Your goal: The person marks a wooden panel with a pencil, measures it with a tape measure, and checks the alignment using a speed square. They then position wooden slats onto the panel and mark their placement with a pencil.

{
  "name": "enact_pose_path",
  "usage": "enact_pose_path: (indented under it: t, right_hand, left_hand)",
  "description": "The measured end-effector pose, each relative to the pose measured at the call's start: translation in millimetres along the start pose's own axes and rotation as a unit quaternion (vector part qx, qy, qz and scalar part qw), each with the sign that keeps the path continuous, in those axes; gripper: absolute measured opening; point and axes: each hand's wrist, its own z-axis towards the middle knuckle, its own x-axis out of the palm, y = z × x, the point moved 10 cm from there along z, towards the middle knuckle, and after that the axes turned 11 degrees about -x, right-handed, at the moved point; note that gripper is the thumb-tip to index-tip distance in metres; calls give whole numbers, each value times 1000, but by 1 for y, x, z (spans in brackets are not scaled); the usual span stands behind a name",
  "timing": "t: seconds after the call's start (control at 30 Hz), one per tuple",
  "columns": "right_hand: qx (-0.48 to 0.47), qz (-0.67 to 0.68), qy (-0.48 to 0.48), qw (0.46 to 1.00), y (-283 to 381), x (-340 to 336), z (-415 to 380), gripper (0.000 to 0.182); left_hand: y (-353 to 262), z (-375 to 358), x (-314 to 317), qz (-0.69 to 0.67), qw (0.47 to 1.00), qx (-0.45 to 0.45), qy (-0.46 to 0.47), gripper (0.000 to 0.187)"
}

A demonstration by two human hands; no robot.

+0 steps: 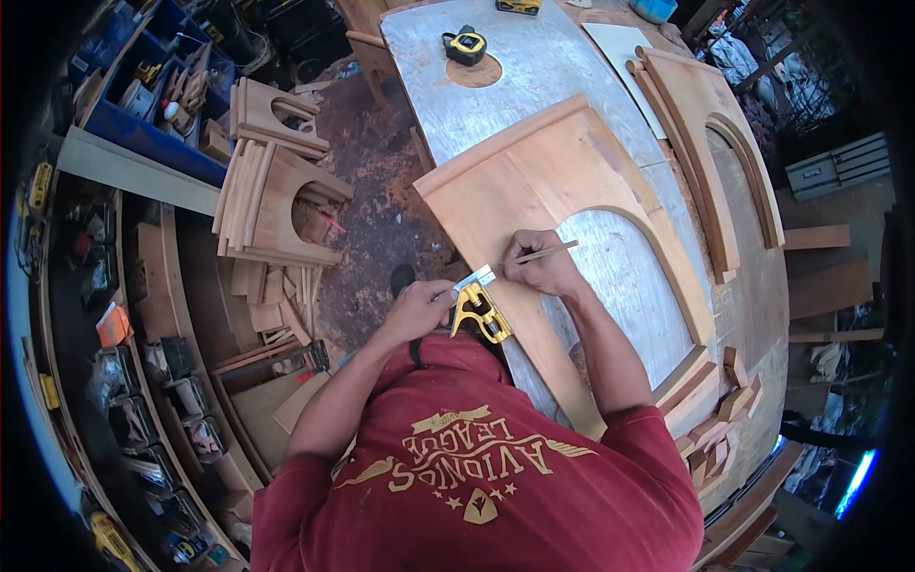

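Observation:
A wooden panel with an arched cut-out (pixel 534 186) lies on the metal-topped workbench (pixel 534 67). My left hand (pixel 417 310) grips a yellow combination square (pixel 479 313) set against the panel's near edge, its steel blade (pixel 474 279) lying across the wood. My right hand (pixel 541 265) holds a pencil (pixel 545 253) with its tip on the panel beside the blade.
A yellow tape measure (pixel 465 46) sits at the bench's far end. A second arched frame (pixel 710 143) lies on the right. Small wood offcuts (pixel 720 410) pile up at the near right. Stacked arched pieces (pixel 276 191) rest on the floor to the left, beside shelves of tools (pixel 143 381).

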Motion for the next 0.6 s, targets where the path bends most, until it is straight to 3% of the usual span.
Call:
enact_pose_path:
  t: [0.37, 0.47, 0.6]
  right_hand:
    - [-38, -6, 0, 999, -3, 1, 1, 11]
    - [15, 105, -12, 994, -8, -7, -5, 9]
    - [-63, 278, -256, 924, 4, -56, -62, 17]
  left_hand:
    - [5, 2, 1, -3, 1000, 5, -3, 29]
    - [1, 1, 1, 0, 1000, 15, 11, 31]
    - [2, -4, 1, -46, 998, 29, 45, 30]
